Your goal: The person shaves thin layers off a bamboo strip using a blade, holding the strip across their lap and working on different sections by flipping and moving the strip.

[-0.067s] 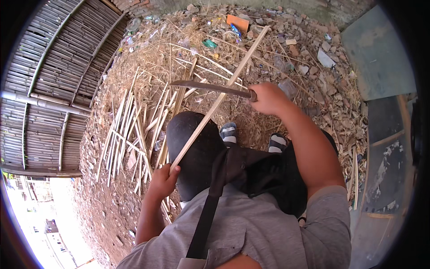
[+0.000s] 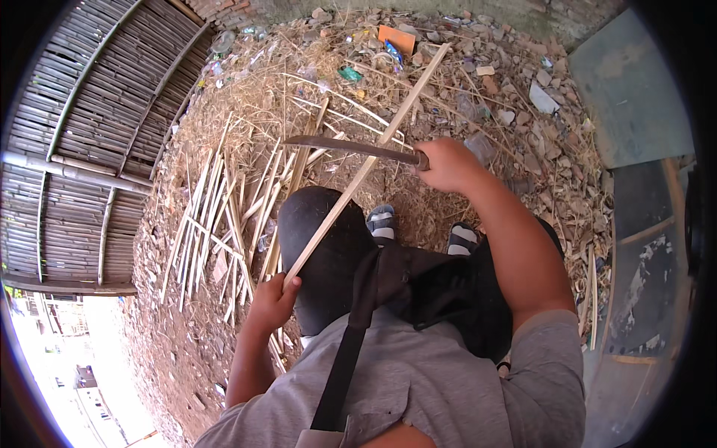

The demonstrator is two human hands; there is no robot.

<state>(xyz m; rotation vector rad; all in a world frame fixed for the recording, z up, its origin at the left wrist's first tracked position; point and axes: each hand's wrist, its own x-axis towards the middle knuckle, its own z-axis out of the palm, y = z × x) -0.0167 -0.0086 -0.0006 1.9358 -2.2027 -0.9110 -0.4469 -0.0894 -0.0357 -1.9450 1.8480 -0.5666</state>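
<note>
The left hand [image 2: 273,302] was closed on the near end of a pale strip [image 2: 332,216], thumb along its right side. The strip slanted away from that hand, over the left knee [image 2: 308,205], passed left of the right hand [image 2: 452,166] and ran on well ahead of it.

The right hand was wrapped round the handle of a knife [image 2: 343,144], whose long blade pointed left from the fist and crossed above the strip's middle; whether its edge touched the wood could not be told.

Ahead and to the left of the left hand, thinner sticks [image 2: 200,231] lay in a loose heap on the ground. Nearer the body than the right hand, and to its left, was a sandal [image 2: 381,222].

Rubble [image 2: 515,75] spread ahead of the right hand, with an orange piece [image 2: 396,37] and a green scrap [image 2: 349,73] farther left. A slatted wall [image 2: 97,127] stood well left of both hands, and a grey-green sheet [image 2: 633,89] well to their right.
</note>
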